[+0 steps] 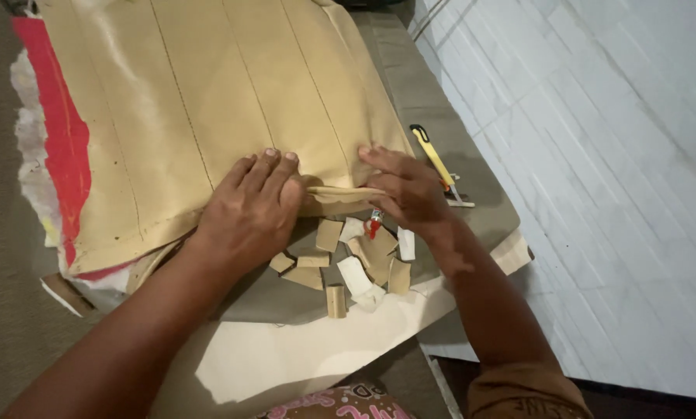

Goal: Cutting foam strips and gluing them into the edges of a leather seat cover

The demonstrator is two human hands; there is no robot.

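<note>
Cloth with a pink pattern (340,403) shows at the very bottom of the view, at 6 o'clock, and a pale sheet (286,353) lies just beyond it on the grey desk (472,209).

Further up, a heap of small tan and white offcuts (348,268) lies spread on the desk, with a short rolled tan piece (336,300) at its near edge and a small tube with a red tip (373,225) at its far edge, just under the right hand.

Above the heap the two hands meet. The left hand (249,217) lies palm down with its fingers straight and close together, pressing flat on the near edge of the big tan sheet (208,101); it grips nothing. The right hand (410,190), at 3 o'clock of the left, has its fingers bent loosely and pinches one end of a narrow tan strip (344,194), which runs level between both hands along the sheet's near edge and touches the left fingertips.

A yellow-handled utility knife (435,159) lies on the desk at 2 o'clock of the right hand, close by but untouched, its blade end near the wrist side.

The tan sheet, marked with long stitched lines, stretches away to 12 o'clock. A red layer (57,132) peeks out under its edge at 9 o'clock. White floor tiles (612,171) fill the 3 o'clock side.
</note>
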